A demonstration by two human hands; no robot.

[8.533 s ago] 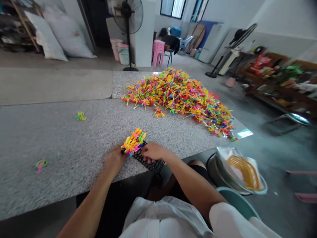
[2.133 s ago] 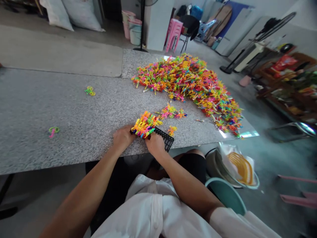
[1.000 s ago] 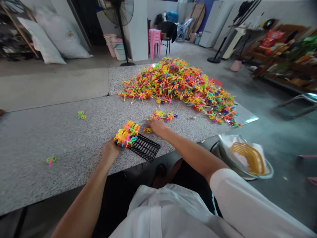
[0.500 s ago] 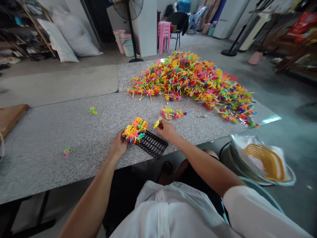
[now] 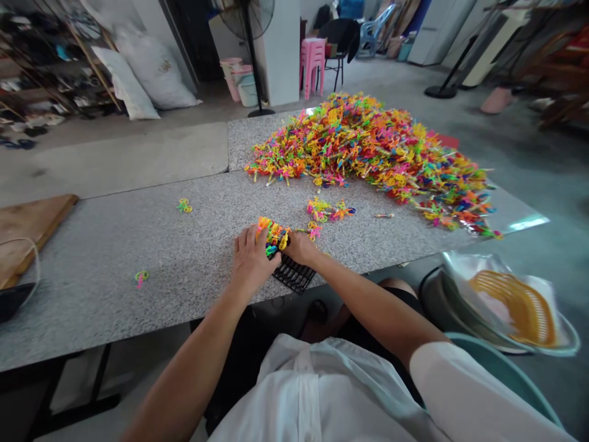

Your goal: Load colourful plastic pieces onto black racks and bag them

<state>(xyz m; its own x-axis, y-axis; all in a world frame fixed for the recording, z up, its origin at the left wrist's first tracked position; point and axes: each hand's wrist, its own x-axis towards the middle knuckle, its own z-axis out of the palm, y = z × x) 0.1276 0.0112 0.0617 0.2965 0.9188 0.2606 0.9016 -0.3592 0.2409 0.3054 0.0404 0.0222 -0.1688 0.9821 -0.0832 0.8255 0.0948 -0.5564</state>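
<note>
A black grid rack (image 5: 297, 277) lies aslant near the table's front edge. Its far left part is crowded with bright plastic pieces (image 5: 273, 229); open cells show on the near right part. My left hand (image 5: 251, 256) is curled over that crowded part, thumb on the near side and fingers on the far side. At the border of the filled cells, my right hand (image 5: 301, 248) pinches a small yellow plastic piece (image 5: 284, 241); its fingertips are partly hidden. A few loose pieces (image 5: 315, 231) lie just beyond the right hand.
A large heap of colourful plastic pieces (image 5: 368, 147) covers the back right of the speckled table (image 5: 193, 245). Small clusters (image 5: 322, 210) lie before it, with stray pieces (image 5: 142, 278) at left. A wooden board (image 5: 32, 230) sits far left. A yellow basket (image 5: 515, 304) stands at lower right.
My right hand has brought the yellow piece down to the rack. My left hand has moved from the rack's left end onto the pieces. The view has shifted slightly.
</note>
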